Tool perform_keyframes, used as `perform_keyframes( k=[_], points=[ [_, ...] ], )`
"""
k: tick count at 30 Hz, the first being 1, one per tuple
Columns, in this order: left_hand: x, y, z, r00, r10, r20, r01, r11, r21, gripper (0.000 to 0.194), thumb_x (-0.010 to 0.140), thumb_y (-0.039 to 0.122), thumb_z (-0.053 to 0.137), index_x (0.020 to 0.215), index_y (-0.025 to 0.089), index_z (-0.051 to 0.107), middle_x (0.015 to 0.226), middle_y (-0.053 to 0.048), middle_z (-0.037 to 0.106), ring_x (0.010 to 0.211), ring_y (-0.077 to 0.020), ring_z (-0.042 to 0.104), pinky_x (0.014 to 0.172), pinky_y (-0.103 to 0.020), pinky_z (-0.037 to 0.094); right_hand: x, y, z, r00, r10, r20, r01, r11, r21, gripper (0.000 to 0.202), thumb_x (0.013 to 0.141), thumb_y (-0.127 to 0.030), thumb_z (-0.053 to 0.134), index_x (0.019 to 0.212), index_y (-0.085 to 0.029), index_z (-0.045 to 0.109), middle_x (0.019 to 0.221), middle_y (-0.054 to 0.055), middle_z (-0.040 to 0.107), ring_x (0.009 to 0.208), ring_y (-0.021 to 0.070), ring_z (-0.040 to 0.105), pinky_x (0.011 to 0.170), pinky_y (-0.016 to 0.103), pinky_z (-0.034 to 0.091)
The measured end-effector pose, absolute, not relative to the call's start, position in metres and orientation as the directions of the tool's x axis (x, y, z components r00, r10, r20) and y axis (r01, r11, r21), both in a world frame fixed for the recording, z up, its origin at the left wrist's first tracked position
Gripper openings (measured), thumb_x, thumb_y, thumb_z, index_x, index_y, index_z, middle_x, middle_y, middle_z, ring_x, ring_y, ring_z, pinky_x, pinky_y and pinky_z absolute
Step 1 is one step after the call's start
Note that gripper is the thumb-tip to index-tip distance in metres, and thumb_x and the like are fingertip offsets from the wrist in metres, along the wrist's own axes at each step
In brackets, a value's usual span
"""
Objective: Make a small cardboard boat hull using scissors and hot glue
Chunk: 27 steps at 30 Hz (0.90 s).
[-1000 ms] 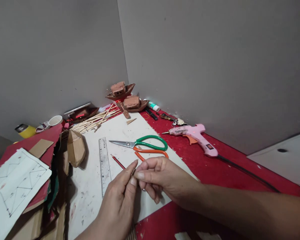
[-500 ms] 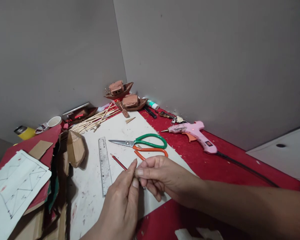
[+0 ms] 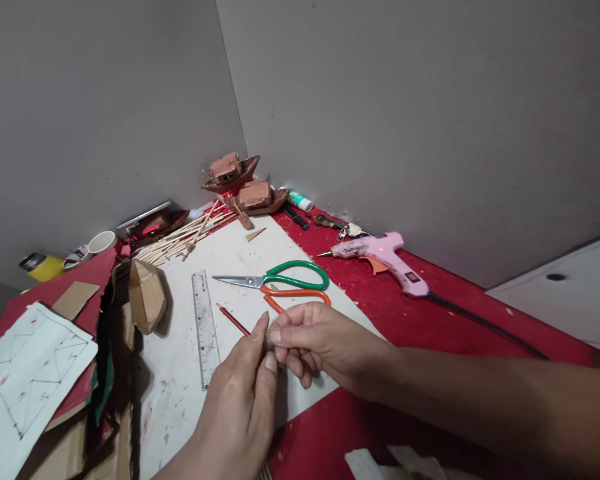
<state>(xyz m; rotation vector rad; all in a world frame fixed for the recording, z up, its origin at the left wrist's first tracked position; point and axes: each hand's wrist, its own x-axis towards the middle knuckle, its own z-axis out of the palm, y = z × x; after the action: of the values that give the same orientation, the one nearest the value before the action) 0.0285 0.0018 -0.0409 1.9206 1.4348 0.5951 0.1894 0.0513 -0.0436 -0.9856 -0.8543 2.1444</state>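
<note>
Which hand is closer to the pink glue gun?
Right. The right hand is to the left of the pink glue gun and closer to the person, not touching it; the left hand is farther left.

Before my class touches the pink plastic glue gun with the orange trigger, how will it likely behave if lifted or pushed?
The glue gun will probably feel rigid, given its moulded body. Lying on its side, it seems unlikely to roll. Its trailing black cord may drag.
</note>
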Motion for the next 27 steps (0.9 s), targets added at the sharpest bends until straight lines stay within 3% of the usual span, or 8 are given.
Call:
perform_keyframes(
  k=[11, 19, 27],
  points=[
    [0.0342, 0.0035, -0.0417, 0.258, 0.963, -0.083, 0.652, -0.110, 0.750, 0.050, 0.098, 0.039, 0.036, 0.144, 0.018, 0.040, 0.143, -0.008, 0.051, 0.131, -0.0196, 0.047, 0.111, -0.036, 0.036, 0.1858, 0.0476, -0.0524, -0.468, 0.799, -0.377, -0.284, -0.540, -0.792, 0.011, 0.068, -0.016, 0.056, 0.058, -0.016, 0.054, 0.038, -0.007, 0.049, 0.030, 0.0032, 0.042, 0.032, 0.013, 0.031],
    [0.0309, 0.0023, -0.0389, 0.228, 0.967, -0.114, 0.616, -0.052, 0.786, 0.049, 0.099, 0.040, 0.036, 0.144, 0.021, 0.040, 0.139, -0.008, 0.055, 0.127, -0.0223, 0.051, 0.107, -0.040, 0.039, 0.1860, 0.0480, -0.0517, -0.528, 0.769, -0.360, -0.298, -0.565, -0.770, 0.020, 0.070, -0.030, 0.064, 0.060, -0.015, 0.056, 0.045, -0.005, 0.055, 0.032, 0.0043, 0.045, 0.034, 0.015, 0.035],
    [0.0295, 0.0029, -0.0398, 0.259, 0.962, -0.091, 0.619, -0.093, 0.780, 0.049, 0.099, 0.035, 0.037, 0.145, 0.019, 0.038, 0.139, -0.009, 0.055, 0.127, -0.0227, 0.051, 0.106, -0.039, 0.041, 0.1850, 0.0490, -0.0525, -0.523, 0.764, -0.378, -0.278, -0.572, -0.772, 0.021, 0.068, -0.031, 0.066, 0.060, -0.015, 0.056, 0.044, -0.005, 0.055, 0.032, 0.0045, 0.044, 0.033, 0.016, 0.036]
  ],
)
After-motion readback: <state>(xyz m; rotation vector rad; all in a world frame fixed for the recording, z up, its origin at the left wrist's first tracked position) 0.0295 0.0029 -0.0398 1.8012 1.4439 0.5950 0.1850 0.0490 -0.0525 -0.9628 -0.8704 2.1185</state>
